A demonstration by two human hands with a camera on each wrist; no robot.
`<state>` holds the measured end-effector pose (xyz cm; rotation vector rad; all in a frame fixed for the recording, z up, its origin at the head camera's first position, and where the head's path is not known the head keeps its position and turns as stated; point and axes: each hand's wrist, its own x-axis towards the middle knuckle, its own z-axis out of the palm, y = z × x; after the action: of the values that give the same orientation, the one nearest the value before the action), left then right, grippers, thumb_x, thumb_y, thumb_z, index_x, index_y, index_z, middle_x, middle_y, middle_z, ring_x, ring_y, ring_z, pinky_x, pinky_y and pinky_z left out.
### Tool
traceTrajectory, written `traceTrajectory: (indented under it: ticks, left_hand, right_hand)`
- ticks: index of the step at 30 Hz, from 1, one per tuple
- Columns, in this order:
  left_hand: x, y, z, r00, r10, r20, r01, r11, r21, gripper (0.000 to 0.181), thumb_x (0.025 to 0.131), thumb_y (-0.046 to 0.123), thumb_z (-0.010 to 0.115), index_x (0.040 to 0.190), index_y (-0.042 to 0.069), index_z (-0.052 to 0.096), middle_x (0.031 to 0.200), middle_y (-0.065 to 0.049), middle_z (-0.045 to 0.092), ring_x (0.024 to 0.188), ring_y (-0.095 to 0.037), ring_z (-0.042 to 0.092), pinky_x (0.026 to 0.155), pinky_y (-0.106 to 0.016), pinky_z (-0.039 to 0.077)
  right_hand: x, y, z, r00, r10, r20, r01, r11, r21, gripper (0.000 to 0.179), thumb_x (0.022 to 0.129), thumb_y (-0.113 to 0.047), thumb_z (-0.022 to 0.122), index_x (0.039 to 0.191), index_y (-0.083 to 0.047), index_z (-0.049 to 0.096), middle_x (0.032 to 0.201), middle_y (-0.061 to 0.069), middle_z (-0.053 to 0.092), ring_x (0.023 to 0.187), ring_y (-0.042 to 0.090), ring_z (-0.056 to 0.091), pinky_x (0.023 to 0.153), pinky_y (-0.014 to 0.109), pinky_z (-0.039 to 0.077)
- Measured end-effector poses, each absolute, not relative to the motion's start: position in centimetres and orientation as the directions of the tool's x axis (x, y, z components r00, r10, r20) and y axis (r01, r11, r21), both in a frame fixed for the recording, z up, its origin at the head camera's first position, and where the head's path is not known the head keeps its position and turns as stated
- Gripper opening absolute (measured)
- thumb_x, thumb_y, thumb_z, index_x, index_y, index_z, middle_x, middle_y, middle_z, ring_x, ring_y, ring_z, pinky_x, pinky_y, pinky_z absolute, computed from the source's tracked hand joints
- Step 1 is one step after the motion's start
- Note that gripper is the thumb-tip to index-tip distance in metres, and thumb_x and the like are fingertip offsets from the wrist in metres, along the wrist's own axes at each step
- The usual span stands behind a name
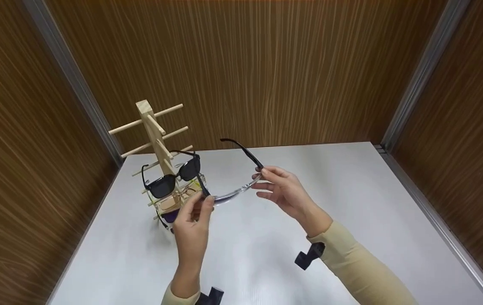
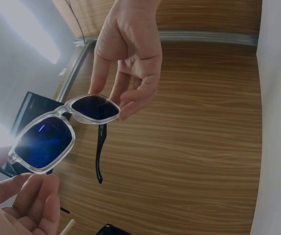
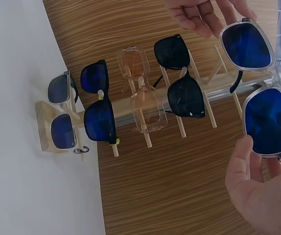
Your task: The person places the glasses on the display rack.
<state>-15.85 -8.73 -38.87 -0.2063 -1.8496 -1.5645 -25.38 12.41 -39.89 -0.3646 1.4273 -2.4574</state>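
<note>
Both hands hold a pair of sunglasses point(image 1: 234, 195) in the air, with a clear frame, dark temples and blue lenses point(image 3: 268, 120). My left hand point(image 1: 192, 224) pinches one end of the frame by the hinge, thumb and fingers on it. The other end is gripped between thumb and fingers of my right hand point(image 1: 286, 195). Both temples are unfolded and point away from me. Just beyond my left hand stands a wooden eyewear rack point(image 1: 156, 137), its upper pegs bare. Black sunglasses point(image 1: 163, 186) hang on it, above other pairs that my left hand partly hides in the head view.
In the right wrist view the rack also carries peach-tinted glasses point(image 3: 145, 107), dark blue-lensed sunglasses point(image 3: 100, 120) and a clear-framed pair point(image 3: 62, 131) near its base. A white table point(image 1: 351, 199) lies underneath. Wood-grain panels point(image 1: 267, 72) enclose the back and sides.
</note>
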Motion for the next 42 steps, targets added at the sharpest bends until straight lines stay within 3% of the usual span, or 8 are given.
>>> traceTrajectory:
  ticks: [7,11,19,26,31,42]
  left_hand:
    - [-15.4,-9.4,-37.5,-0.783,-0.322,0.532,0.495,0.194,0.847,0.023,0.087,0.000,0.062,0.107,-0.011,0.060,0.081,-0.014,0.063,0.071,-0.019,0.062,0.064,-0.022,0.053]
    - [-15.4,-9.9,-37.3,-0.792,-0.341,0.507,0.487,0.151,0.860,0.024,0.088,0.001,0.062,0.108,-0.012,0.060,0.081,-0.016,0.061,0.070,-0.014,0.061,0.063,-0.023,0.054]
    - [-15.6,-11.2,-36.4,-0.724,-0.404,0.559,0.492,0.265,0.829,0.020,0.087,0.001,0.062,0.103,-0.011,0.062,0.077,-0.015,0.062,0.065,-0.007,0.058,0.052,-0.016,0.045]
    - [-17.1,-13.1,-37.5,-0.721,-0.426,0.547,0.493,0.239,0.836,0.024,0.090,0.010,0.062,0.107,-0.006,0.063,0.079,-0.011,0.062,0.070,-0.023,0.061,0.058,-0.017,0.049]
    - [-17.8,-14.1,-37.2,-0.720,-0.445,0.533,0.482,0.232,0.845,0.026,0.091,0.021,0.062,0.106,0.000,0.065,0.081,-0.007,0.061,0.071,-0.019,0.058,0.061,-0.020,0.050]
    - [-18.4,-15.7,-36.4,-0.738,-0.498,0.455,0.430,0.173,0.886,0.029,0.091,0.020,0.061,0.109,-0.003,0.064,0.083,-0.015,0.061,0.070,-0.022,0.062,0.065,-0.023,0.053]
  right_hand:
    - [-26.0,11.2,-39.0,-0.926,-0.370,0.080,0.101,-0.446,-0.889,0.013,0.091,-0.015,0.061,0.099,-0.005,0.065,0.096,0.011,0.065,0.091,0.029,0.063,0.077,0.038,0.051]
    - [-26.4,10.5,-38.4,-0.926,-0.369,0.074,0.094,-0.416,-0.905,0.011,0.090,-0.017,0.063,0.096,-0.008,0.065,0.096,0.010,0.065,0.090,0.028,0.064,0.077,0.038,0.052]
    - [-27.3,8.4,-36.9,-0.928,-0.370,0.035,0.113,-0.371,-0.922,0.016,0.088,-0.019,0.066,0.099,-0.007,0.065,0.093,0.010,0.065,0.087,0.027,0.065,0.077,0.038,0.053]
    - [-28.0,6.6,-35.4,-0.929,-0.369,0.012,0.123,-0.338,-0.933,0.017,0.088,-0.020,0.066,0.099,-0.007,0.064,0.094,0.012,0.064,0.090,0.031,0.064,0.076,0.038,0.053]
    - [-28.7,5.5,-34.7,-0.927,-0.375,0.009,0.124,-0.327,-0.937,0.020,0.089,-0.020,0.064,0.102,-0.004,0.063,0.095,0.013,0.064,0.093,0.035,0.063,0.077,0.039,0.053]
    - [-29.8,3.0,-34.3,-0.926,-0.373,-0.061,0.179,-0.292,-0.939,0.022,0.090,-0.022,0.063,0.104,-0.005,0.062,0.096,0.013,0.064,0.096,0.036,0.062,0.080,0.041,0.052]
